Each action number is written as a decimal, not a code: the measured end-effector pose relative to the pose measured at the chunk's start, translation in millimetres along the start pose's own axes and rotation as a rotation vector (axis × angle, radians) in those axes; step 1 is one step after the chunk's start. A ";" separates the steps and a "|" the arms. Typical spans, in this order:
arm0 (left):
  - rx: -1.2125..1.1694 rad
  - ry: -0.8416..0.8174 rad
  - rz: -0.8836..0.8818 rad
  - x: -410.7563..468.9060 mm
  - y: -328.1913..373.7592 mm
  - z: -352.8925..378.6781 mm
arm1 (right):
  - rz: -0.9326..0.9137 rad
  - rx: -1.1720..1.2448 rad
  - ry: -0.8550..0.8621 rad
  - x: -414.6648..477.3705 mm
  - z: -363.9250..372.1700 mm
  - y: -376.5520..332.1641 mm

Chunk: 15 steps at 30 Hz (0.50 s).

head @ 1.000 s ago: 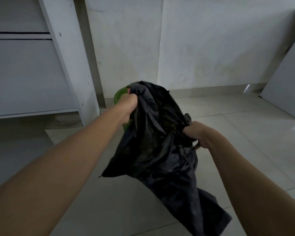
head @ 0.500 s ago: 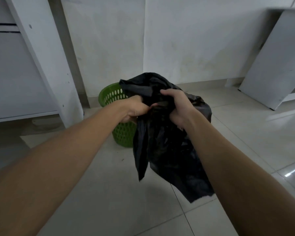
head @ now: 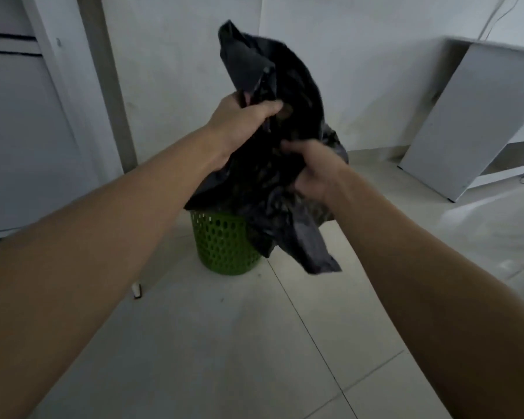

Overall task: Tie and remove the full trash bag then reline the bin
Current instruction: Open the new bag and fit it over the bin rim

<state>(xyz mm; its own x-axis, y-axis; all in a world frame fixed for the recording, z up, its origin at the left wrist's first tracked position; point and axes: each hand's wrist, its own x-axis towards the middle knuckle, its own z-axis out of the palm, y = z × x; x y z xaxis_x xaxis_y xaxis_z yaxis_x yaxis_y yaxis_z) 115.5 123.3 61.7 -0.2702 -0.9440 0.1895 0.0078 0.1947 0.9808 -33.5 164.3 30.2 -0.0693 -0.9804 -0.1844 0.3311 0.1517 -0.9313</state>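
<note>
Both arms reach forward from the bottom corners of the view, bare up to the elbows. The left hand (head: 242,116) is the higher one. Its back faces the camera, its fingers are curled, and it grips a bunch of the black trash bag (head: 266,189) near the top, so that a loose flap of plastic stands up above the fist. The right hand (head: 312,173) is lower and a little to the right, with the wrist bent. Its fingers seem to be curled into the folds at the middle of the bag, but this hand is blurred, so the exact grip is not clear. The two hands are close to each other and do not touch; each one holds its own part of the bag.

The bag hangs in the air between the hands, crumpled and slack, and its lower corner drops down on the right. Directly under it, the green bin (head: 224,243) with the round holes stands upright on the tiled floor (head: 224,343). The bag covers the rim of the bin, and I cannot tell if the plastic touches it. A small white object (head: 137,290) lies on the floor to the left of the bin. A white cabinet (head: 18,131) stands at the left, and a white board (head: 466,122) leans at the right.
</note>
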 end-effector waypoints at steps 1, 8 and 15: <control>0.018 -0.070 0.006 -0.1 3.2 -7.6 | -0.030 0.046 -0.047 4.6 15.4 -15.6; 0.417 0.076 0.274 17.9 21.1 -58.1 | -0.209 0.309 -0.169 39.4 99.6 -63.5; 0.817 0.399 0.326 56.6 7.9 -83.4 | -0.219 0.250 -0.388 93.7 102.9 -62.7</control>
<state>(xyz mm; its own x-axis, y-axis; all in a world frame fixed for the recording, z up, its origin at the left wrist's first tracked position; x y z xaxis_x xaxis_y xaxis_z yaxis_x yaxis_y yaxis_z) 180.5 49.2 83.9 -0.0254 -0.8022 0.5965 -0.6886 0.4466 0.5713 36.1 50.0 103.7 0.1764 -0.9674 0.1815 0.5659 -0.0511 -0.8229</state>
